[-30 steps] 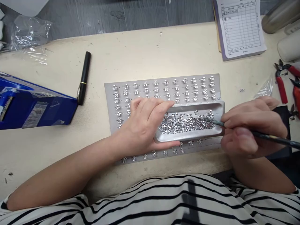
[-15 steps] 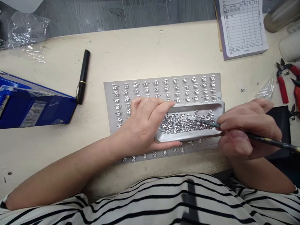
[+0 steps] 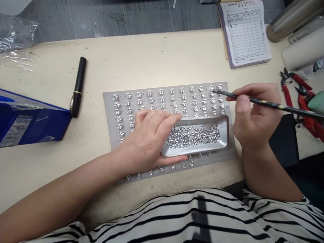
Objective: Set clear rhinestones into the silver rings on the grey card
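My left hand (image 3: 152, 138) grips the left end of a shallow silver tray (image 3: 197, 152), thumb along the near side and fingers along the far side. Small shiny stones (image 3: 193, 136) lie in the tray. Beneath it is a grey sheet (image 3: 108, 111) with rows of small silver pieces (image 3: 161, 91). My right hand (image 3: 255, 111) pinches a thin dark stick (image 3: 268, 104) flecked with paint. The stick's tip is over the pieces near the sheet's far right corner; whether it touches one, I cannot tell.
A black pen (image 3: 79, 86) and a blue box (image 3: 32, 118) are at the left, with clear plastic (image 3: 17, 37) behind. A form pad (image 3: 246, 33) lies at the back right. Red-handled pliers (image 3: 287, 94) and a white cylinder (image 3: 303, 49) are farther right.
My right hand has lifted the stick's tip out of the stones and moved it away from me to the sheet's far right corner. My left hand still holds the tray. The whole view has shifted slightly.
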### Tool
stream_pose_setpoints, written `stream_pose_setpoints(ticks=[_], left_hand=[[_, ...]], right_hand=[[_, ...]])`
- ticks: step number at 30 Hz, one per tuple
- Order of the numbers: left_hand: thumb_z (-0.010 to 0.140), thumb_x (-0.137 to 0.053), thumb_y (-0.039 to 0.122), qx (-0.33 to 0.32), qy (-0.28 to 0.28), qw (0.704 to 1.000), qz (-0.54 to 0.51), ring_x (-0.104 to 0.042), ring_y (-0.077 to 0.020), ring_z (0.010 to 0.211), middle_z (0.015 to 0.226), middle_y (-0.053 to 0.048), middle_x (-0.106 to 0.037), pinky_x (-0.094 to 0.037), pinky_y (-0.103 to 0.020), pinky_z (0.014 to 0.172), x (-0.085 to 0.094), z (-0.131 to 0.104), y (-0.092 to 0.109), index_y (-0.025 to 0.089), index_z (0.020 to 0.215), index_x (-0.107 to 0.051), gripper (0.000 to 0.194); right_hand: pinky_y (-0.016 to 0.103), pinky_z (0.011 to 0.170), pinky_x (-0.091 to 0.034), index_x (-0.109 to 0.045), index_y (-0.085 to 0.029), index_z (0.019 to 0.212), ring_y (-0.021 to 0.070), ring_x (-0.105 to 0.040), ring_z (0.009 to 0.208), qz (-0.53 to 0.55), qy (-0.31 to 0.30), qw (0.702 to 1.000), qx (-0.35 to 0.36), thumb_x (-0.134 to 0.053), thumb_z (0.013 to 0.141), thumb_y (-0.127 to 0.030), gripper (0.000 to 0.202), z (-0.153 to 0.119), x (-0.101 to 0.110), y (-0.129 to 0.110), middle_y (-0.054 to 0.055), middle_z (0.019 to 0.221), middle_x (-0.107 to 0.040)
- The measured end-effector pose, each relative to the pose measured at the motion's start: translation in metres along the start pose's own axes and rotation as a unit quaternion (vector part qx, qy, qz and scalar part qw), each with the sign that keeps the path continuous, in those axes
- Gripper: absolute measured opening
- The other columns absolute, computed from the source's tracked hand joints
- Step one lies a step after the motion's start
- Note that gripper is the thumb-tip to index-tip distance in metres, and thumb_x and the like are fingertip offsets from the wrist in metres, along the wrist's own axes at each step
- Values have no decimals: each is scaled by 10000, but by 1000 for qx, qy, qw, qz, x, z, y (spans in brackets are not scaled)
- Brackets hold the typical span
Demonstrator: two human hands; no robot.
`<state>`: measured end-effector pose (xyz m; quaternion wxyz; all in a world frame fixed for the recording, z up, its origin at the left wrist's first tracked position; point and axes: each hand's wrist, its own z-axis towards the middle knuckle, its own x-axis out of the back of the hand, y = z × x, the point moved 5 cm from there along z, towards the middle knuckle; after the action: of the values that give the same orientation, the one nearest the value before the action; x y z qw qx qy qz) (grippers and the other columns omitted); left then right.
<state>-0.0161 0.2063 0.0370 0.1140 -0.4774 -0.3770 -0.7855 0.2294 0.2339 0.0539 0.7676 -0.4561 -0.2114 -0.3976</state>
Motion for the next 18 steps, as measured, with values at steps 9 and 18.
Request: stream_pose_setpoints(ticks=[9, 18], left_hand=[[898, -643, 631, -6, 0, 1000, 12, -573, -289, 1093, 1191, -145, -619, -360, -462, 1002, -1, 0, 0, 128, 1415, -401, 761], [910, -621, 637, -12, 4, 1000, 20, -577, -285, 1087, 1174, -148, -605, -359, -451, 1000, -1, 0, 1, 81, 1400, -422, 767]], right_hand=[[447, 903, -434, -660, -247, 978, 174, -674, 864, 3, -46, 999, 1, -550, 922, -252, 123, 4, -7, -1, -8, 898, -702], [466, 917, -445, -656, -272, 967, 194, -675, 892, -3, -61, 998, -9, -558, 918, -260, 110, 4, -8, -1, -18, 909, -701]])
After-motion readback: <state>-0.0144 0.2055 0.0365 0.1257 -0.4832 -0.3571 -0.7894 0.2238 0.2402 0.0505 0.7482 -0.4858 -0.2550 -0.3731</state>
